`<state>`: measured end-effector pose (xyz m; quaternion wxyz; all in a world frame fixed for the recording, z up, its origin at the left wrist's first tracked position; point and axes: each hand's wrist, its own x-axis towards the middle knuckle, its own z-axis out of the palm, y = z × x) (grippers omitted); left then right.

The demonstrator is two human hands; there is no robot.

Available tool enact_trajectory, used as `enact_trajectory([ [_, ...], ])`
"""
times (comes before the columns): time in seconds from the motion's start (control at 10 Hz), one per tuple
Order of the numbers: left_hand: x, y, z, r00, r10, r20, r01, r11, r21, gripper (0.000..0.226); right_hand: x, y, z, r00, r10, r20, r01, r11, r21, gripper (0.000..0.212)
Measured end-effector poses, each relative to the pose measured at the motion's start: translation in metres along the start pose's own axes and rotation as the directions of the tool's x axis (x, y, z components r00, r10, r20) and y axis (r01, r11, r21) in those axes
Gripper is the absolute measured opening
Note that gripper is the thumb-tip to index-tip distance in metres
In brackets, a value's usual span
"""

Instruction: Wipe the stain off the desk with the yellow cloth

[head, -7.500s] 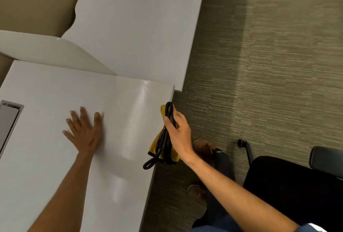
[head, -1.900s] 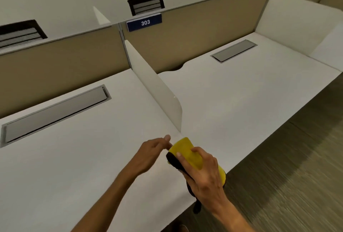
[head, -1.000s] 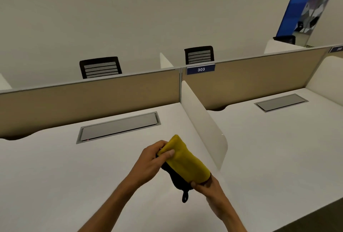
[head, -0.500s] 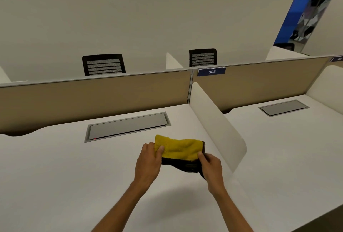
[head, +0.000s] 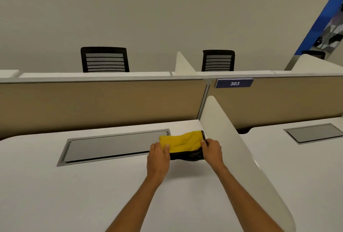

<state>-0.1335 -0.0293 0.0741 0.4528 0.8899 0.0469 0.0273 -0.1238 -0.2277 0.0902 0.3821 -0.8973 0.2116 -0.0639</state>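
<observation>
A grey hatch (head: 115,147) is set flush near the back edge, in front of a tan partition (head: 102,103). A white divider (head: 241,157) runs along the right edge; past it lies a second hatch (head: 315,133). A blue 303 sign (head: 234,83) hangs on the partition's top right, and two black chairs (head: 104,59) (head: 218,60) stand behind it.

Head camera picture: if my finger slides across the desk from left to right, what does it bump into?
Grey cable hatch → left hand → yellow cloth → right hand → white divider panel → second grey hatch on the next desk.
</observation>
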Motion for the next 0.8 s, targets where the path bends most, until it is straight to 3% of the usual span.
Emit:
enact_trajectory([
  [0.2, 0.066, -0.017, 0.056, 0.997, -0.073, -0.003, 0.073, 0.996, 0.043, 0.041, 0.086, 0.023, 0.037, 0.997, -0.009, 0.077, 0.018, 0.994, -0.109, 0.039],
  [0.5, 0.099, -0.042, 0.096, 0.994, -0.107, -0.036, 0.11, 0.989, 0.103, 0.044, 0.128, 0.052, 0.074, 0.996, 0.018, 0.082, -0.006, 0.989, -0.147, 0.039],
  [0.6, 0.101, -0.043, 0.099, 0.994, -0.097, -0.049, 0.108, 0.942, 0.318, 0.046, 0.122, 0.058, 0.079, 0.998, 0.038, 0.053, -0.028, 0.984, -0.178, 0.035],
  [0.7, 0.105, -0.043, 0.095, 0.995, -0.083, -0.05, 0.096, 0.905, 0.414, 0.05, 0.115, 0.055, 0.079, 0.999, 0.008, 0.043, 0.005, 0.957, -0.291, 0.034],
  [0.8, 0.105, -0.045, 0.087, 0.996, -0.047, -0.075, 0.076, 0.888, 0.453, 0.058, 0.106, 0.045, 0.077, 0.996, -0.091, -0.009, 0.072, 0.842, -0.534, 0.037],
])
